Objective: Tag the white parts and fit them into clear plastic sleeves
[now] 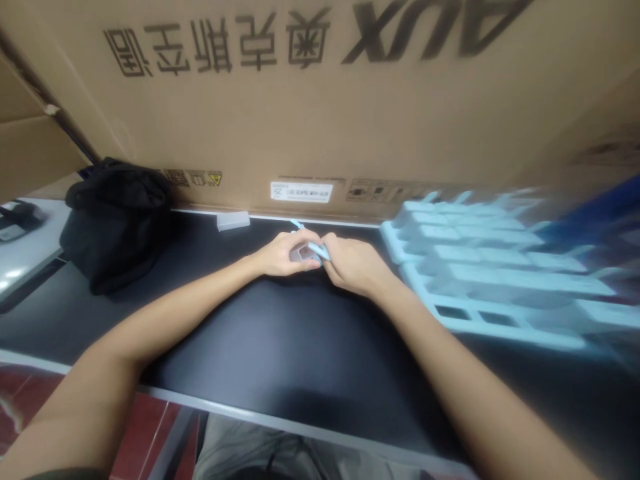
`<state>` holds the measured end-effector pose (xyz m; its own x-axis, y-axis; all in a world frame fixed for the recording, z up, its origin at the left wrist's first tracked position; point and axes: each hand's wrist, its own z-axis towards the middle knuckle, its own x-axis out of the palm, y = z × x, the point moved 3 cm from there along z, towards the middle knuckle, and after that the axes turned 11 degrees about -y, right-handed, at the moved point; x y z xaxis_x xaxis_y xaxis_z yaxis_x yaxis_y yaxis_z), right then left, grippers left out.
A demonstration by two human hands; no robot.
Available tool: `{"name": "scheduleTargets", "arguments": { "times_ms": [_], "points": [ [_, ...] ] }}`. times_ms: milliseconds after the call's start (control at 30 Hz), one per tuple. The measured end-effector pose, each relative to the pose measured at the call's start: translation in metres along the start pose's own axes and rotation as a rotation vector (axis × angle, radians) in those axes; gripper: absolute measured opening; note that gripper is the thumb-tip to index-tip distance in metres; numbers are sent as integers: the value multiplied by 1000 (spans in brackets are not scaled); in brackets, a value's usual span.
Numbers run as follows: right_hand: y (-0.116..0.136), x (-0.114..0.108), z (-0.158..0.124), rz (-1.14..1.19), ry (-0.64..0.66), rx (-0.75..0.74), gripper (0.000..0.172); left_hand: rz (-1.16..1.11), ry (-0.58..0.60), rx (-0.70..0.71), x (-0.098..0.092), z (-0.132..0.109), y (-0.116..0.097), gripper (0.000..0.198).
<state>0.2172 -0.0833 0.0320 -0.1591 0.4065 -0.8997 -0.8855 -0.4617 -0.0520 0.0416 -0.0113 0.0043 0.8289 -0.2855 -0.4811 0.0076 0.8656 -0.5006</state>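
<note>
Over the table's middle, my left hand (277, 255) curls its fingers and thumb around a small greyish box-like piece (301, 254). A light-blue strip (319, 251) lies at the right end of that piece, between both hands. My right hand (353, 261) is closed at the strip, its fingertips touching it and close to my left fingers. Another thin light-blue tip (297, 225) sticks up behind my left hand; whether it belongs to the same part I cannot tell. My fingers cover much of the piece.
Light-blue trays (505, 267) with rows of similar parts stand at the right, blurred. A small pale block (233, 221) lies near the back edge of the black table (280, 347). At the left sits a black bag (117, 227). A large cardboard box (240, 127) rises behind.
</note>
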Motion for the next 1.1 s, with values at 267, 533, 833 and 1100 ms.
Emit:
{"name": "scheduleTargets", "arguments": {
  "times_ms": [267, 533, 833, 1100],
  "points": [
    [-6, 1, -3, 760, 75, 236, 31, 132, -17, 75, 0, 2, -6, 36],
    [-1, 8, 6, 1278, -34, 420, 59, 451, -158, 53, -4, -1, -8, 98],
    [26, 19, 4, 1464, 28, 514, 65, 472, -156, 135, -10, 1, -14, 70],
    [38, 31, 5, 1521, -38, 575, 62, 458, -217, 49, -12, 1, -16, 43]
  ]
}}
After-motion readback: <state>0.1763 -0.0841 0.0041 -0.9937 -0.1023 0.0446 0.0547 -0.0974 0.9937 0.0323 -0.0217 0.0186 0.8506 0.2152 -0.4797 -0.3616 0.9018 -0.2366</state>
